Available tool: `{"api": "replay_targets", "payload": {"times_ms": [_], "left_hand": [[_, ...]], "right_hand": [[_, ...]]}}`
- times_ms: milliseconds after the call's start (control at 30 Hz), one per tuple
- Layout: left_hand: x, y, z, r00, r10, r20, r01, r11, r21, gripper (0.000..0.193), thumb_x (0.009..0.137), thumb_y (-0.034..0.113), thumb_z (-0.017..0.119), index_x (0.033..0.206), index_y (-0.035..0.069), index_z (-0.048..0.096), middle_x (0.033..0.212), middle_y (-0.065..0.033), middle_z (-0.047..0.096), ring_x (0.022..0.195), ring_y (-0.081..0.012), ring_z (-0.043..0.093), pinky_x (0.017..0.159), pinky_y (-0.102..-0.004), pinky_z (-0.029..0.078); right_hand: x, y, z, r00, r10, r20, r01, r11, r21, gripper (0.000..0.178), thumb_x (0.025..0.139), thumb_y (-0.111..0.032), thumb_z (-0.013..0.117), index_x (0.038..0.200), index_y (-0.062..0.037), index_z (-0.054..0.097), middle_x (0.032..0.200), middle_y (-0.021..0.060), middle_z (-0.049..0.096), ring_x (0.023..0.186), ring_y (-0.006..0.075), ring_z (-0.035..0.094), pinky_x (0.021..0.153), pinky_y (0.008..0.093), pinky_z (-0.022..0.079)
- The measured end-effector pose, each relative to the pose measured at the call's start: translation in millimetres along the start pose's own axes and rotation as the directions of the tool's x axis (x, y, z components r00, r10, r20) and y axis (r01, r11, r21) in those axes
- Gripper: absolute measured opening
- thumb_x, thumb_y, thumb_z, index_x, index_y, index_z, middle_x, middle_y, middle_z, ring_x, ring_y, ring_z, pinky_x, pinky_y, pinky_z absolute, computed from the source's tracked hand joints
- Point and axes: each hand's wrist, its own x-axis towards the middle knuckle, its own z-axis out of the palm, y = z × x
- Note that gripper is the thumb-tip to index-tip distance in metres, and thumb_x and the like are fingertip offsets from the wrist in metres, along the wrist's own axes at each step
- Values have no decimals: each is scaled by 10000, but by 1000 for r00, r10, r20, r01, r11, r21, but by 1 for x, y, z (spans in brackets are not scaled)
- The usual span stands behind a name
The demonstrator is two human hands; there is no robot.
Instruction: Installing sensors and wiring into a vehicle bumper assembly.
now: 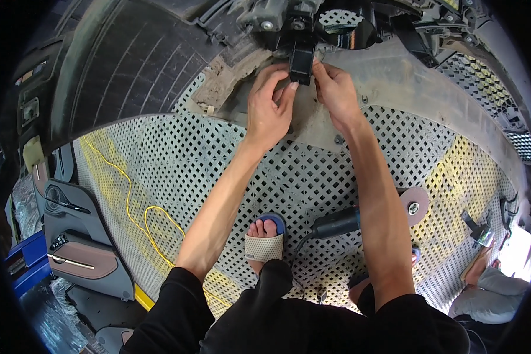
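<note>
A black block-shaped part (301,61) hangs from the underside of the vehicle at the top middle. My left hand (267,112) reaches up on its left side, fingers curled and thumb tip against its lower end. Along the part's right edge, my right hand (338,94) pinches with thumb and forefinger; what lies between those fingertips is too small to make out. Behind both hands spreads a dusty grey curved panel (389,76). Metal fittings with a bolt (267,26) sit above the black part.
A large dark grooved curved surface (135,65) fills the upper left. An angle grinder (336,223) lies on the perforated grating floor (312,171) near my right forearm. A yellow cord (128,189) runs along the left, beside a door panel (82,242). Another person's legs (489,295) show lower right.
</note>
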Motion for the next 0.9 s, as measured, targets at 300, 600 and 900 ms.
{"api": "replay_targets", "payload": {"times_ms": [300, 600, 900], "left_hand": [[-13, -12, 26, 987, -145, -62, 112, 918, -380, 252, 1006, -15, 564, 1252, -69, 551, 1086, -137, 697, 873, -174, 712, 793, -267, 565], [-25, -4, 60, 880, -474, 33, 221, 346, -912, 290, 1030, 179, 594, 1276, 26, 589, 1168, -36, 658, 1114, -145, 599, 1063, -386, 466], [-22, 2, 79, 842, -538, -51, 109, 263, -959, 217, 1015, 189, 630, 1202, 80, 646, 1040, 42, 645, 913, -45, 520, 852, -236, 405]], "right_hand": [[4, 3, -7, 979, -31, 200, -2, 987, 161, 466, 995, -414, 644, 1044, 49, 667, 750, -8, 563, 661, 62, 447, 576, 240, 365], [5, -3, -4, 991, -67, 112, 73, 996, -52, 320, 1011, -296, 603, 935, 12, 640, 723, -14, 543, 589, 57, 426, 527, 233, 349], [7, -5, -1, 975, 24, 220, -73, 974, 214, 281, 1017, -265, 589, 975, 10, 630, 715, -20, 535, 551, 52, 395, 486, 226, 318]]}}
